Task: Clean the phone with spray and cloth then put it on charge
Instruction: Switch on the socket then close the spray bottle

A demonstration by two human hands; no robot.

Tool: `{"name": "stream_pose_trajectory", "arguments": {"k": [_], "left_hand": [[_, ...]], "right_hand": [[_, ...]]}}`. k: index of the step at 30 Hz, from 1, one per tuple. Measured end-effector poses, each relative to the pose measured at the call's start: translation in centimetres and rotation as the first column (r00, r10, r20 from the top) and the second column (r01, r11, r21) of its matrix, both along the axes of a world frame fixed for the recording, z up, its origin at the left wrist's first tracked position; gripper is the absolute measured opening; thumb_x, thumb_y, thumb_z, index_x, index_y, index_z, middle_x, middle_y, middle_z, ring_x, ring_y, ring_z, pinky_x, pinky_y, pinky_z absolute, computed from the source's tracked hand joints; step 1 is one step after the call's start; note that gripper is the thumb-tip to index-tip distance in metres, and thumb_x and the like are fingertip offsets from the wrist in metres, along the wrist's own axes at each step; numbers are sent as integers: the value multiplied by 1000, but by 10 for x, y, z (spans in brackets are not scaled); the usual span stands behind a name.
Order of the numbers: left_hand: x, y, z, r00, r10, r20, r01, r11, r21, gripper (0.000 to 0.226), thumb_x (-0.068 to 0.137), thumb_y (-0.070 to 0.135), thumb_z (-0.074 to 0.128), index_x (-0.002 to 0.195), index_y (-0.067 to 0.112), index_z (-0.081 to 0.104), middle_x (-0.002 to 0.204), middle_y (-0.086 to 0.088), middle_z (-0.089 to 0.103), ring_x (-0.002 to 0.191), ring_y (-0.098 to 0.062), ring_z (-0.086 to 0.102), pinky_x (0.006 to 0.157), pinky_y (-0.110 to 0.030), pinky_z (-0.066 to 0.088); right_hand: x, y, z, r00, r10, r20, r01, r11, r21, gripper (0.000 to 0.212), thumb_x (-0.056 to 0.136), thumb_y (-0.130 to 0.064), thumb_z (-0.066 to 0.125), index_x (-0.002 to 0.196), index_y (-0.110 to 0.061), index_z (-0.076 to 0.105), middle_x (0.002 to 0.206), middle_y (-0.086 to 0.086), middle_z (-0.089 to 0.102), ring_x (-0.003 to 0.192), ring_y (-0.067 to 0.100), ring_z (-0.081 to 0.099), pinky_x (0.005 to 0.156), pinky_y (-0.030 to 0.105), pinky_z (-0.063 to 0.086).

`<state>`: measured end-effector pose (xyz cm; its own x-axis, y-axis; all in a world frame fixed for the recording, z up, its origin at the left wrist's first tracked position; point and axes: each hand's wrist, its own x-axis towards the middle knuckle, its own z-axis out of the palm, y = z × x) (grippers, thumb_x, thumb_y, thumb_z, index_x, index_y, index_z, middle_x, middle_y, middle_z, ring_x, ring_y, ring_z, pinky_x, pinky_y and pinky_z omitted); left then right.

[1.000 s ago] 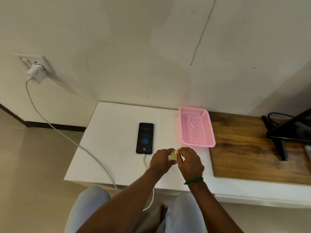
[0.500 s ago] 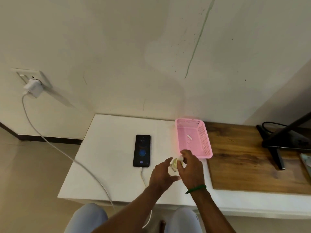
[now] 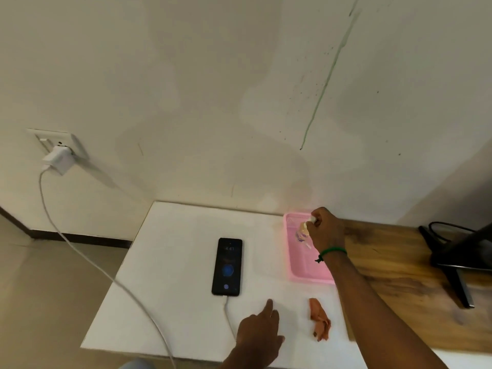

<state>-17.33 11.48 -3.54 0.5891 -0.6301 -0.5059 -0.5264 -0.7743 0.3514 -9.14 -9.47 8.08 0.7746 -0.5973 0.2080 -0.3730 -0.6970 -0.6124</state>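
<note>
The black phone (image 3: 227, 266) lies face up on the white table (image 3: 173, 262), its screen lit, with the white charging cable (image 3: 80, 259) plugged into its near end. That cable runs to a white charger (image 3: 59, 160) in the wall socket. My right hand (image 3: 326, 229) holds a small clear spray bottle (image 3: 302, 232) over the pink basket (image 3: 308, 272). My left hand (image 3: 259, 332) hovers low over the table's near edge, fingers apart and holding nothing. A crumpled orange-pink cloth (image 3: 319, 319) lies on the table between my arms.
A wooden board (image 3: 394, 278) covers the table's right part. A black monitor stand (image 3: 458, 265) with a black cable stands at the far right. The wall rises right behind the table. Tiled floor lies to the left.
My right hand has carried the spray bottle away from the left hand and up over the pink basket. The left hand let go and dropped back. The cloth now shows on the table.
</note>
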Motion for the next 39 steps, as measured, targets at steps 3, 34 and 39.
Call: {"name": "stream_pose_trajectory", "arguments": {"k": [3, 34, 39], "left_hand": [[-2, 1, 2, 999, -41, -3, 41, 998, 42, 68, 95, 45, 44, 149, 15, 16, 161, 1, -11, 106, -36, 58, 87, -45, 45], [-9, 1, 4, 990, -58, 125, 53, 998, 47, 63, 98, 49, 34, 149, 13, 23, 162, -2, 3, 112, -33, 57, 90, -41, 47], [-8, -1, 5, 989, -70, 127, 61, 995, 75, 65, 97, 50, 33, 149, 14, 21, 162, -2, 1, 118, -33, 53, 94, -41, 44]], "right_hand": [[20, -3, -20, 999, 0, -41, 0, 1000, 6, 8, 75, 2, 60, 81, -4, 58, 71, 14, 63, 72, 32, 58, 64, 33, 45], [-43, -12, 13, 984, -111, 136, 115, 993, -18, 18, 74, -6, 69, 92, -3, 63, 83, 12, 67, 73, 22, 57, 68, 25, 41], [-108, 13, -2, 989, -126, 77, 123, 992, 39, 9, 74, -4, 69, 83, -4, 67, 75, 11, 68, 65, 19, 57, 61, 19, 42]]}}
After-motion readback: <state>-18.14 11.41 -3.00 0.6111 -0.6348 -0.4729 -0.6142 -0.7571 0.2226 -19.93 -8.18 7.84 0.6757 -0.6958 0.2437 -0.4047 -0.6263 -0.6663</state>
